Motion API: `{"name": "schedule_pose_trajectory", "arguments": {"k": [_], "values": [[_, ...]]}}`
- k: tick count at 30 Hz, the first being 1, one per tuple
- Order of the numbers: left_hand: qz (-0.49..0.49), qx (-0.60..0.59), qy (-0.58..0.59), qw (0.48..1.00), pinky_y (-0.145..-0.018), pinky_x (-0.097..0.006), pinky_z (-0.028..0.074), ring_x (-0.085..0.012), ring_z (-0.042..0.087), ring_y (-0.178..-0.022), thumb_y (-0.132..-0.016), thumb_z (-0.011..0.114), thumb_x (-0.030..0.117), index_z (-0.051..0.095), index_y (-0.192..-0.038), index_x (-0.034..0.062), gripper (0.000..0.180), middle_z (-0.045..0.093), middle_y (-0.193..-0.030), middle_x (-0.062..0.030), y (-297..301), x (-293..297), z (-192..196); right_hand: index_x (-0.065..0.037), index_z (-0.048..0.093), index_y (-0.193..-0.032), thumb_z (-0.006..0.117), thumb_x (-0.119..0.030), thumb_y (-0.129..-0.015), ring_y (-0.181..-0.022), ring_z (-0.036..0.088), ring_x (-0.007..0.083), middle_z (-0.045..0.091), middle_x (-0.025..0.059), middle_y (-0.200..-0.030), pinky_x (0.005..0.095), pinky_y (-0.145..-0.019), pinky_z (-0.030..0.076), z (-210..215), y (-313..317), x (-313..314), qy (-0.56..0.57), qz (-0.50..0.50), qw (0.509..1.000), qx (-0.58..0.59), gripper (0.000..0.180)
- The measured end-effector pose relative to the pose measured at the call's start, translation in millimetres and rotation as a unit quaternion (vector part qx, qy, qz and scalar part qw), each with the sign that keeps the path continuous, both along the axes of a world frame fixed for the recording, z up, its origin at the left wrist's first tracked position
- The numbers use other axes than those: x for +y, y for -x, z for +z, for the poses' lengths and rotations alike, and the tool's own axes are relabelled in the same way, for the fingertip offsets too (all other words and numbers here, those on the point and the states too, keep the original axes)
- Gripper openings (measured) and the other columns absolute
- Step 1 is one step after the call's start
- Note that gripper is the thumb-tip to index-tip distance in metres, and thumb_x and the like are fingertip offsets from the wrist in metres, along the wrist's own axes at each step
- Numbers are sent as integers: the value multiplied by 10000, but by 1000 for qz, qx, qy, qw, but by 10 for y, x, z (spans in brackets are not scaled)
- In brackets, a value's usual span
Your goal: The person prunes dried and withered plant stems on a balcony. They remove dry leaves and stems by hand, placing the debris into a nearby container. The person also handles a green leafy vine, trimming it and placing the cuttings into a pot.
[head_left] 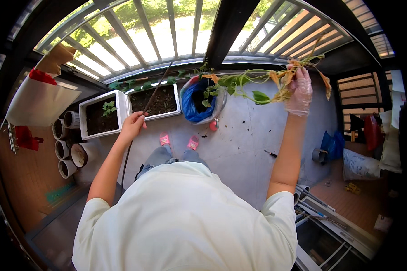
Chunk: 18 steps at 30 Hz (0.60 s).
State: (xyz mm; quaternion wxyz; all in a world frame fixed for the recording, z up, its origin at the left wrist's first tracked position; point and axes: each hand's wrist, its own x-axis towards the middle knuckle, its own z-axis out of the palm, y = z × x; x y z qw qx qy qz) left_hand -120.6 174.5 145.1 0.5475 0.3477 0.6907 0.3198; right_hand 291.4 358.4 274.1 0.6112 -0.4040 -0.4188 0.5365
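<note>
My left hand [132, 127] is closed round a long, thin dark stick [156, 90] that slants up across a white planter box [178, 101] of soil. Out to the right, my raised right hand [298, 92], in a clear plastic glove, grips a vine [239, 83] with green and withered yellow-brown leaves. The vine trails left towards a pot lined with a blue bag [189, 110], with dark soil inside. Whether its stem still joins that soil I cannot tell. A second planter box [82, 118] holds a small leafy seedling [108, 107].
Several round pots [80, 155] stand at the left. A small pinkish-red object [214, 125] sits beside the lined pot. Soil crumbs and a dark slender tool [270, 153] lie on the grey floor [239, 167]. At the right are a blue bag [333, 144] and a white sack [361, 165]. Railings line the window.
</note>
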Motion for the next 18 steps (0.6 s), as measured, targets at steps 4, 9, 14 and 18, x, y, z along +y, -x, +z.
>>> {"name": "schedule_pose_trajectory", "arguments": {"k": [4, 9, 14, 18], "values": [[37, -32, 7, 999, -395, -181, 264, -32, 347, -424, -878, 428, 223, 550, -999, 71, 229, 470, -564, 37, 71, 31, -125, -40, 482, -967, 429, -127, -873, -647, 497, 89, 551, 46, -840, 199, -527, 428, 648, 192, -3, -18, -13, 997, 73, 138], [17, -54, -33, 998, -402, -191, 283, -42, 380, -449, -876, 428, 235, 559, -987, 69, 239, 458, -564, 32, 47, 341, -345, -31, 433, -988, 357, -163, -898, -741, 529, 146, 490, 38, -855, 281, -650, 506, 1280, -221, -142, -53, 182, 981, 52, 177], [-24, 122, -160, 979, -391, -232, 293, -74, 396, -421, -831, 485, 259, 601, -879, 55, 240, 447, -507, 6, -102, 598, -935, 18, 411, -933, 377, -62, -850, -725, 449, 170, 435, 87, -828, 319, -709, 411, 1714, -252, -321, 8, 221, 954, 204, 120], [2, 4, 41, 999, -392, -254, 317, -112, 423, -409, -776, 522, 251, 608, -784, 28, 239, 487, -509, -24, -241, 994, -964, -15, 374, -851, 369, -26, -817, -605, 339, 143, 393, 68, -765, 276, -594, 332, 2091, -298, -369, -6, 260, 937, 234, 36]]}}
